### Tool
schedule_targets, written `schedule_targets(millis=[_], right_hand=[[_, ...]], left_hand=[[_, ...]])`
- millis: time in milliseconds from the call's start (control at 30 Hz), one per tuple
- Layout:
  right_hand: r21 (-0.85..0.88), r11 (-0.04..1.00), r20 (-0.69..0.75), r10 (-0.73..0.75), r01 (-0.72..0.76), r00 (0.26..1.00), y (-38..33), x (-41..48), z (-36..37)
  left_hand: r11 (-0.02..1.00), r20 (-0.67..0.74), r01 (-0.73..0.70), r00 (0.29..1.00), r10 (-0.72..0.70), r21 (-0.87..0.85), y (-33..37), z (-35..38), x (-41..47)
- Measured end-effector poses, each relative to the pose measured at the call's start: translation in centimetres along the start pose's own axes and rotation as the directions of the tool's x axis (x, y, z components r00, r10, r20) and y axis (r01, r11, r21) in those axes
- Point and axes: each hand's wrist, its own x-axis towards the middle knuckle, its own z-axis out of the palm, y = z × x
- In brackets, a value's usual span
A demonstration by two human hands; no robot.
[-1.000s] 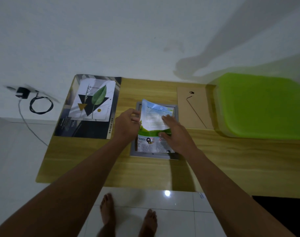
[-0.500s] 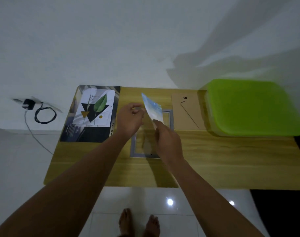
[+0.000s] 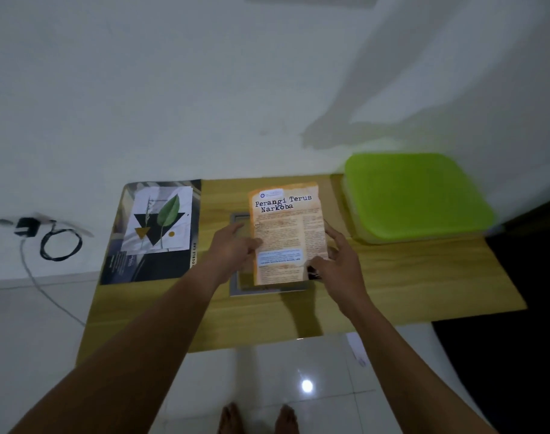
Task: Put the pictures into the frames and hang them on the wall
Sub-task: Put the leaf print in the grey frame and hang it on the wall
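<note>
Both hands hold an orange printed picture [image 3: 287,233] headed "Perangi Terus Narkoba", face up and tilted, above the table. My left hand [image 3: 233,250] grips its left edge and my right hand [image 3: 339,258] its lower right edge. Under it lies a grey picture frame [image 3: 236,285] flat on the wooden table [image 3: 392,286], mostly hidden by the picture. A second picture with a green leaf and black triangle [image 3: 157,220] rests on a dark sheet at the table's left end.
A lime-green lidded box [image 3: 414,195] stands at the table's back right against the white wall [image 3: 204,89]. A brown backing board [image 3: 336,198] peeks out beside it. A black charger and coiled cable [image 3: 48,239] lie on the floor to the left.
The picture has been turned over, from its blue and green side to the orange text side, and now faces up over the frame. The camera has shifted back.
</note>
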Motion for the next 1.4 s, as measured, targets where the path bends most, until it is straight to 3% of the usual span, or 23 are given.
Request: schedule_targets(millis=[100, 233, 367, 633, 733, 800, 900, 1000, 1233, 1400], right_hand=[[-0.098, 0.995, 0.053, -0.006, 0.011, 0.999, 0.6, -0.4, -2.4], [-0.145, 0.988, 0.0, 0.061, -0.06, 0.998, 2.8, -0.1, -6.5], [-0.316, 0.945, 0.002, 0.085, -0.08, 0.996, 6.4, 0.7, -11.1], [-0.491, 0.863, 0.017, 0.141, -0.115, 0.99, 11.0, 1.7, -17.9], [-0.597, 0.8, 0.043, 0.107, -0.06, 0.993, 11.5, 2.4, -18.6], [-0.718, 0.696, 0.04, 0.051, -0.006, 0.998, 11.6, 2.7, -18.9], [-0.873, 0.463, 0.169, -0.01, 0.154, 0.986, 12.1, 2.9, -19.2], [-0.897, 0.347, 0.293, -0.001, 0.275, 0.956, 12.4, 3.0, -19.4], [-0.872, 0.357, 0.343, -0.042, 0.334, 0.939, 12.2, 3.1, -20.1], [-0.878, 0.341, 0.385, 0.089, 0.335, 0.919, 13.1, 3.9, -20.7]], left_hand=[[0.96, 0.027, -0.132, 0.991, 0.129, 0.247, -0.7, 1.9, -1.0], [0.902, 0.095, -0.222, 0.975, 0.201, 0.371, -3.4, 5.0, -0.9], [0.807, 0.126, -0.326, 0.944, 0.304, 0.492, -6.4, 9.4, -0.9], [0.671, 0.155, -0.328, 0.939, 0.306, 0.665, -10.9, 17.6, 0.3], [0.551, 0.118, -0.297, 0.934, 0.337, 0.78, -11.6, 18.9, 0.8], [0.443, 0.089, -0.25, 0.931, 0.353, 0.861, -11.7, 19.4, 0.9], [0.162, 0.202, -0.284, 0.897, 0.393, 0.945, -11.9, 19.6, 1.1], [0.011, 0.313, -0.338, 0.88, 0.358, 0.941, -12.2, 19.7, 1.5], [0.012, 0.349, -0.368, 0.892, 0.286, 0.93, -12.4, 19.3, 1.3], [0.039, 0.348, -0.373, 0.893, 0.285, 0.927, -12.4, 19.1, 1.4]])
